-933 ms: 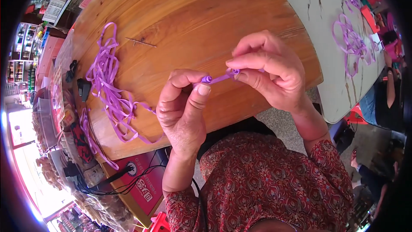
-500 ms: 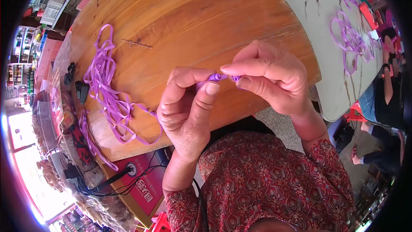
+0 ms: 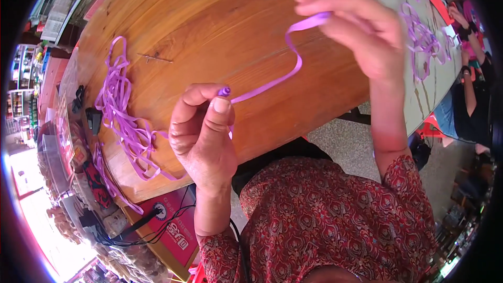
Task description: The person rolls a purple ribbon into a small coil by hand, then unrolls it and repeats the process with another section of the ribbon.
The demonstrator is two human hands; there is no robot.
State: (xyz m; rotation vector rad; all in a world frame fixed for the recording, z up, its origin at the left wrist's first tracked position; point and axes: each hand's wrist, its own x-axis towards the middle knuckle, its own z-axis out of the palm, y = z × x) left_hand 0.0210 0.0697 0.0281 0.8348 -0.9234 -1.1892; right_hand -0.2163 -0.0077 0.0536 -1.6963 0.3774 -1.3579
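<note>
Between the thumb and index finger of my left hand (image 3: 201, 136) is a small purple ribbon knot (image 3: 224, 91), pinched near its tip. A flat purple ribbon (image 3: 268, 84) runs from it in a loose wave up to my right hand (image 3: 369, 34). There the ribbon's other visible stretch is caught between thumb and fingers, raised over the far right of the wooden table (image 3: 225, 36). A tangled heap of the same ribbon (image 3: 118, 107) lies at the table's left side. What sits under my left fingers is hidden.
Beyond the heap lies a thin twisted metal piece (image 3: 155, 58). A black clip-like object (image 3: 93, 120) sits at the left edge. More purple ribbon (image 3: 422, 39) rests on the white marbled table (image 3: 414, 81) at right, near another person's arm (image 3: 470, 94).
My right hand has moved up and to the right, away from my left, drawing out a length of ribbon between them. My left hand has shifted slightly left.
</note>
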